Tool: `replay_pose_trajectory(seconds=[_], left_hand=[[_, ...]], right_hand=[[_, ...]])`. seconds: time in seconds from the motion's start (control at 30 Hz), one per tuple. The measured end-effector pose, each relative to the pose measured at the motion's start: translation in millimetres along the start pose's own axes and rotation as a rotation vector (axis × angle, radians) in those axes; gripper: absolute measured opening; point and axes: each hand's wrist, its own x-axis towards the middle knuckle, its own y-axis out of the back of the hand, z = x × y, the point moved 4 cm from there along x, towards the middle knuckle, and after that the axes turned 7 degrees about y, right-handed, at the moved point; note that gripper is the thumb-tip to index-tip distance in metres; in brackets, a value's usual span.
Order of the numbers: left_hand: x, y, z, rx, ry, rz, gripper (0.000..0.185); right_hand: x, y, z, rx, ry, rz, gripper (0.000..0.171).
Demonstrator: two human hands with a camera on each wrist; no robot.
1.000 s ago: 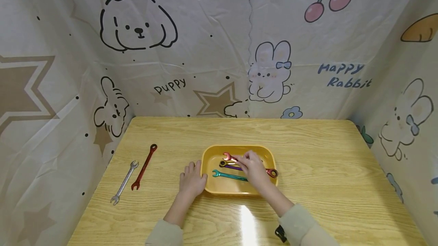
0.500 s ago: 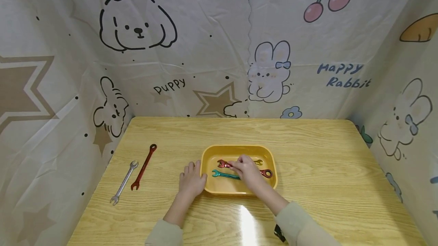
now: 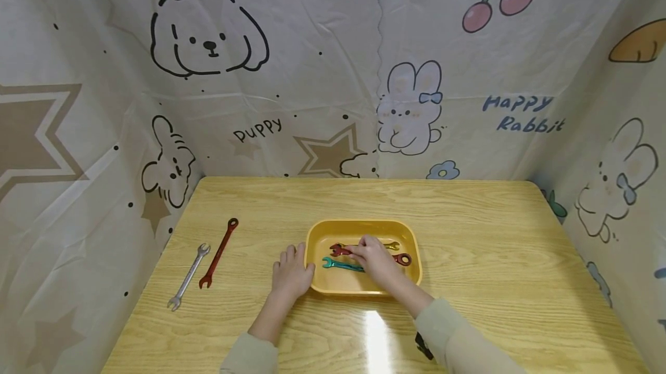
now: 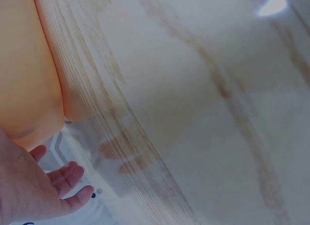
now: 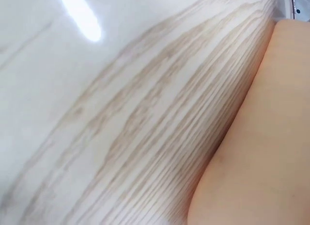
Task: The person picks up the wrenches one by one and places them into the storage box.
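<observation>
A yellow tray (image 3: 361,293) on the table holds several colored wrenches. My right hand (image 3: 378,259) pinches a shiny red wrench (image 3: 339,250) low inside it and covers the middle of its handle. In front of the red one lies a teal wrench (image 3: 342,265), partly under the hand. Behind it a gold wrench (image 3: 392,245) shows at one end. My left hand (image 3: 293,273) rests against the tray's left rim with its fingers extended. In the left wrist view that hand (image 4: 29,191) appears with relaxed fingers; the right wrist view shows only forearm and table.
Left of the tray, a silver open-ended wrench (image 3: 188,277) and a dark red wrench (image 3: 219,252) lie side by side on the wooden table (image 3: 494,247). Patterned cloth (image 3: 322,73) hangs behind the table and along both sides.
The red wrench has come down toward the front and into the tray with my right hand, hiding a purple wrench seen earlier. The left hand has stayed at the rim.
</observation>
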Motion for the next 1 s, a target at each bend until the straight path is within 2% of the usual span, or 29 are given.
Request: replay_pose_trajectory(seconds=[0.37, 0.5, 0.8, 1.0], left_hand=[[-0.1, -0.1, -0.5, -0.004, 0.002, -0.006, 0.052], [0.3, -0.5, -0.2, -0.005, 0.008, -0.006, 0.052], [0.3, -0.5, 0.2, -0.010, 0.008, -0.006, 0.052], [1.7, -1.6, -0.9, -0.007, 0.009, -0.006, 0.052]], right_hand=[[1, -9, 9, 0.006, 0.053, -0.012, 0.018], [0, -12, 11, 0.002, 0.045, -0.054, 0.019], [-1, -15, 10, 0.000, 0.100, -0.061, 0.018], [-1, -16, 10, 0.004, 0.101, -0.085, 0.018]])
